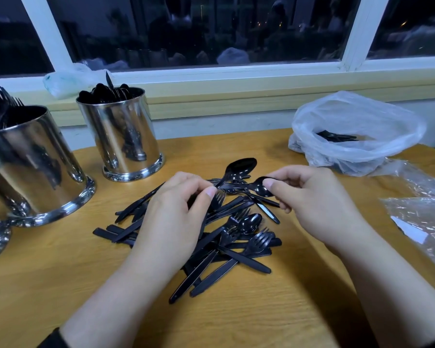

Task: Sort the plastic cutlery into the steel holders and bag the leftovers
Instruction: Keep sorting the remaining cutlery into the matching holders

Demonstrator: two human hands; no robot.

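Nearest, a loose pile of black plastic cutlery is spread on the wooden worktop, with knives, forks and spoons crossed at many angles. Over its far edge both hands are held close together. The left hand is curled, and the handle of a spoon is pinched between its thumb and forefinger; the spoon's long axis runs up and to the right, its bowl raised beyond the fingers. A second spoon is pinched at the bowl by the fingers of the right hand, with its handle pointing left towards the other hand, so the two spoons lie almost touching between the hands.

Farther off to the left, the steel holder already packed with spoons is seen, and it is judged nearer to the left hand, so that hand would be the likelier carrier. A larger steel holder with forks stands at the left edge. Well apart on the right, an open clear bag holding a few pieces is set by the window.
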